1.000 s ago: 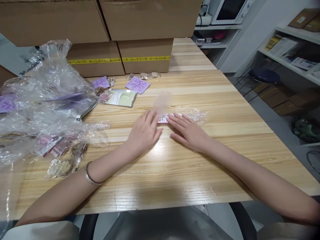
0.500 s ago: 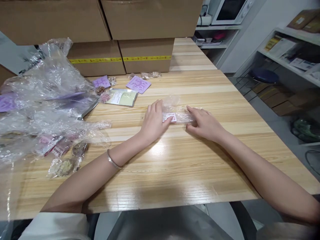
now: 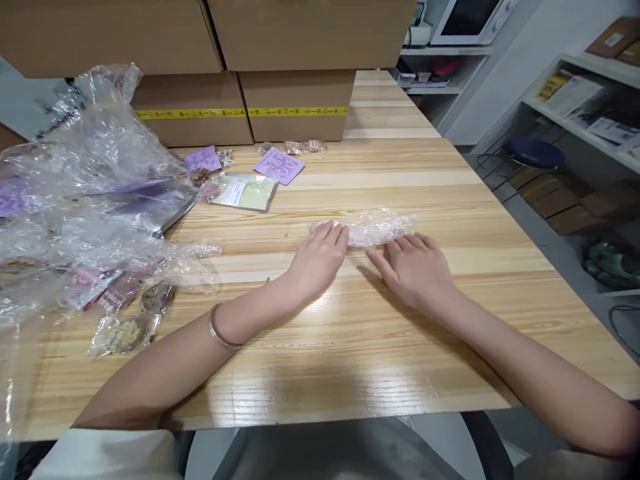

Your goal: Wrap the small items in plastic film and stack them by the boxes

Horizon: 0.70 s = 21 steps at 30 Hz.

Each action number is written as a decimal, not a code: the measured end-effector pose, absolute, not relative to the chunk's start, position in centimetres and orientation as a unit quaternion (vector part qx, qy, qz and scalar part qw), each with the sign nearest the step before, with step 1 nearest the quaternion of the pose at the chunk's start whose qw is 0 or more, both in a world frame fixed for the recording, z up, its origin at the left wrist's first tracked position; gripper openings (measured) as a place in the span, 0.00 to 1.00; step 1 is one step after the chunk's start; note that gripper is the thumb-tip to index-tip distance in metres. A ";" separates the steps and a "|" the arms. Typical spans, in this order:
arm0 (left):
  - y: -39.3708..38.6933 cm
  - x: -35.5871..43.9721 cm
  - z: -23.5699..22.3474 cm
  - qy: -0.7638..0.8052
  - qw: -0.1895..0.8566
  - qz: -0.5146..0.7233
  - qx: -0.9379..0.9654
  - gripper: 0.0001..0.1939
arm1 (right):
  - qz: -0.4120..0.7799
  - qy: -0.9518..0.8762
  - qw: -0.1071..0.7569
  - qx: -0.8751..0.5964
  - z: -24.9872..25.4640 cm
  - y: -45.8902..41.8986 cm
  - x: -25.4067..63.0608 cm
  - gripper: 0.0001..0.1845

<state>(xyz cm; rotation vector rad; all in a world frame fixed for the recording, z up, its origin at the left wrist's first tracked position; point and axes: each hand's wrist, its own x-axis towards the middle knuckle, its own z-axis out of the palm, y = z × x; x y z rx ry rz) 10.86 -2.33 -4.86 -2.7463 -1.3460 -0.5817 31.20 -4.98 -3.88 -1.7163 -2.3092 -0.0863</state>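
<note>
Closest to me, the edge of the wooden table [image 3: 320, 360] runs across in front of my lap, and both my bare forearms rest over it, with a thin bracelet [image 3: 212, 324] around the left one. Off to my left, near that edge, lies a clear packet of pale pieces [image 3: 121, 335]. Ahead of me, my left hand [image 3: 319, 260] is palm down, fingers side by side and slightly bent over the left end of a crinkled clear wrapper [image 3: 377, 227]; with my knuckles in the way, I can't tell whether those fingertips pinch it or just press. My right hand [image 3: 417, 272] is half open and grips nothing, thumb spread away from the fingers, whose tips reach the wrapper's near edge toward its right end. The wrapper lies flat on the wood, mostly just beyond my hands. Well to the left spreads a big heap of clear plastic [image 3: 105, 140], with purple showing through it. Farther out, between the heap and the wrapper, sits a pale green pouch [image 3: 257, 193], then a purple packet [image 3: 280, 165] and small wrapped pieces [image 3: 315, 145] in front of stacked cardboard boxes [image 3: 295, 93]. Beyond the table, a white microwave [image 3: 487, 23] stands on a shelf.
</note>
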 end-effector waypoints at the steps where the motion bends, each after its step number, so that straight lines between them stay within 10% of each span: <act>1: -2.6 11.0 -5.0 -0.428 0.015 -0.178 -0.886 0.20 | 0.012 -0.788 0.158 -0.595 -4.3 -4.1 31.7 0.32; 9: -2.1 10.5 -5.5 -0.395 -0.034 -0.146 -0.907 0.25 | 0.284 -0.681 0.424 -0.525 -6.2 -0.9 30.9 0.18; 15: -1.0 10.1 -5.4 -0.365 -0.124 -0.240 -0.891 0.17 | 0.133 -0.838 0.352 -0.394 -5.5 -1.8 28.8 0.20; 21: -1.5 9.6 -5.0 -0.418 0.027 -0.280 -0.864 0.21 | 0.034 -0.906 0.263 -0.330 -5.1 -1.3 27.8 0.20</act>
